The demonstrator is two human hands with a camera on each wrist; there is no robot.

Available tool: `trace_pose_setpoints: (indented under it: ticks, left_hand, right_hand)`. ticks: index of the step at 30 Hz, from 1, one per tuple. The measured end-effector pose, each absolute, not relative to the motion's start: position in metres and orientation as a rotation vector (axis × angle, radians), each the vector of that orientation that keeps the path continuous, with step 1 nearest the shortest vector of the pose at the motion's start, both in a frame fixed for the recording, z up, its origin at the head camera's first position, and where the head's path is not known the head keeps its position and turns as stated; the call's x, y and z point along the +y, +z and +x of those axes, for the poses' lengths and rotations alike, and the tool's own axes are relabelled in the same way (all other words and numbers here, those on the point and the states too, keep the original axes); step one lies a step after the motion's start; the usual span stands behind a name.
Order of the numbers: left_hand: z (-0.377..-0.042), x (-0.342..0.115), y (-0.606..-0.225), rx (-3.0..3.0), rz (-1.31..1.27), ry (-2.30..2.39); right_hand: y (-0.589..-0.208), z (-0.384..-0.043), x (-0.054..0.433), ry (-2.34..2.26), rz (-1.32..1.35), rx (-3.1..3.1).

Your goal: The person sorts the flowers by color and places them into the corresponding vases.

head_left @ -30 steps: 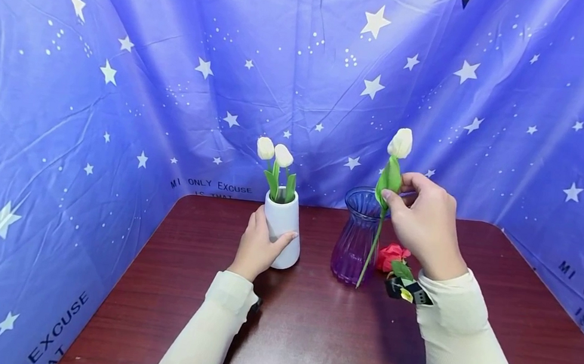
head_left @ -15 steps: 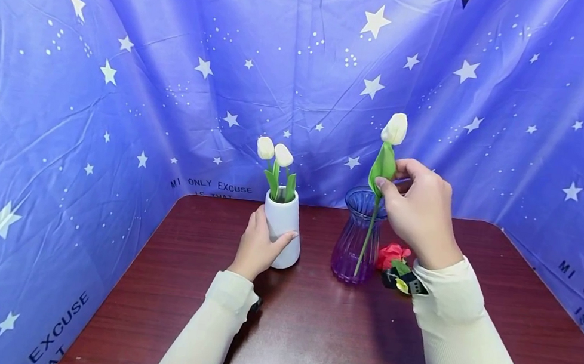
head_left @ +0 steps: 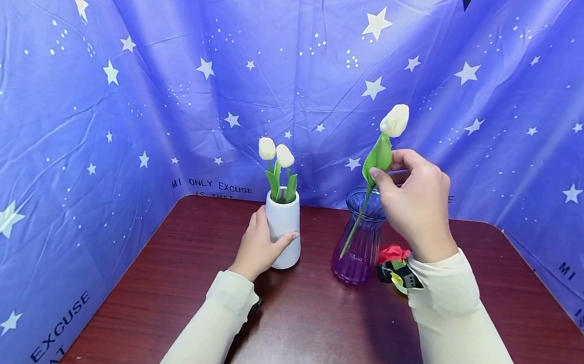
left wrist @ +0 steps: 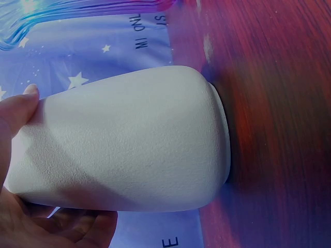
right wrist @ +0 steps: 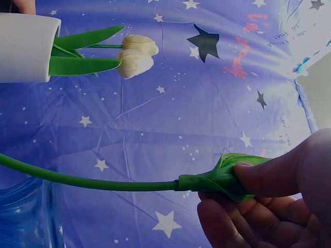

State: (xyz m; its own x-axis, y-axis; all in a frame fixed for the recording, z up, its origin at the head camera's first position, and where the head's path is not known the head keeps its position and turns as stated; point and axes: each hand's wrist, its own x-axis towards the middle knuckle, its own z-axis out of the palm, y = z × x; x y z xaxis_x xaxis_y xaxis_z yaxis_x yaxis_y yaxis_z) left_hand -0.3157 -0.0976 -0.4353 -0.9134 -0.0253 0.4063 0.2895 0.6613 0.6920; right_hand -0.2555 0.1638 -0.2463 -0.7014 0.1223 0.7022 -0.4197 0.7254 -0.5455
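Observation:
My left hand (head_left: 260, 247) grips a white vase (head_left: 282, 229) that stands upright on the table. Thumb and fingers wrap its side, as the left wrist view also shows. Two white tulips (head_left: 276, 153) with green leaves stick out of its mouth. Between thumb and fingers, my right hand (head_left: 417, 199) pinches another white tulip (head_left: 395, 120) by its green leaf, flower up. Its stem (right wrist: 103, 182) hangs slanting down to the left, overlapping the blue-and-purple glass vase (head_left: 354, 261) in the head view. Whether the stem tip is in front of the glass or inside cannot be told.
A red flower (head_left: 394, 253) with leaves and a yellow bit lies right of the glass vase, partly behind the right wrist's black strap (head_left: 406, 274). The dark red wooden table (head_left: 301, 339) is enclosed by blue star-printed cloth (head_left: 295, 56) at the back and sides.
My right hand has moved up and left with the tulip, raising its stem from beside the glass vase's base to across its body. The left hand and white vase have stayed put.

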Motion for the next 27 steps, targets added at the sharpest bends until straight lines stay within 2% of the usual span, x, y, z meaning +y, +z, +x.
trace_pose_setpoints:
  ticks: [27]
  left_hand:
    - [-0.315, -0.097, -0.434, -2.495, -0.210, -1.141]
  right_hand:
    - [-0.230, -0.254, 0.145, 0.937, 0.299, -2.082]
